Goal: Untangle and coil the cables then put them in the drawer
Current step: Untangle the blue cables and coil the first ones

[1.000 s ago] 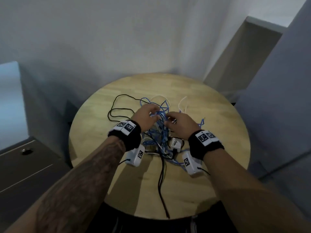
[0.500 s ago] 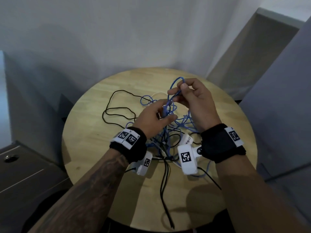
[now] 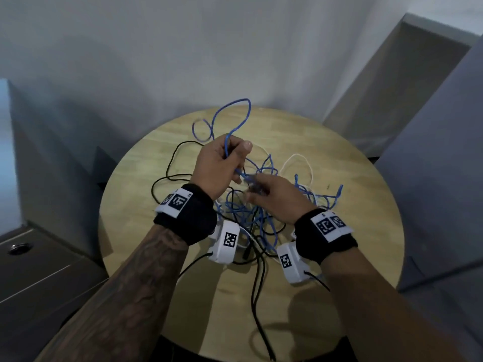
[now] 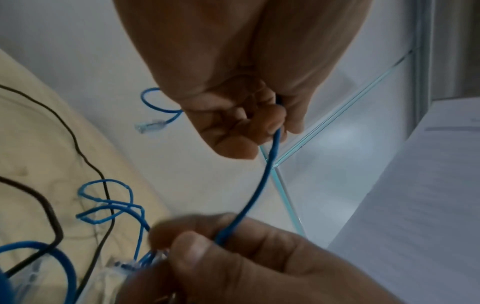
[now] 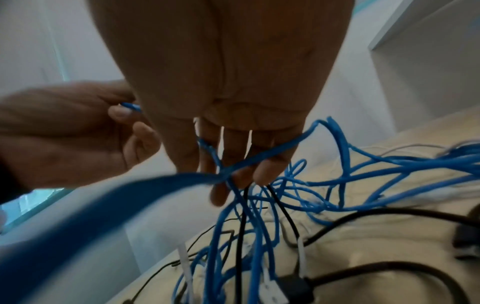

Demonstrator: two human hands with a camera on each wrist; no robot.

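Note:
A tangle of cables lies on the round wooden table (image 3: 339,257): a long blue cable (image 3: 236,126), a black cable (image 3: 257,288) and a white cable (image 3: 300,158). My left hand (image 3: 232,155) is raised above the heap and grips the blue cable (image 4: 262,185); loops of it stand up beyond the fist. My right hand (image 3: 254,188) is lower, just right of the left, and pinches the same blue strand where it enters the knot. In the right wrist view its fingers (image 5: 233,170) reach down among blue and black strands. A clear plug (image 4: 150,125) hangs free.
A dark cabinet (image 3: 39,278) with a round knob (image 3: 18,248) stands low at the left. A white wall is behind the table, and grey panels (image 3: 431,178) rise at the right. The black cable trails over the table's near edge.
The left hand has risen and taken the blue cable, lifting loops of it. The right hand, raised half a second ago, has dropped to the knot.

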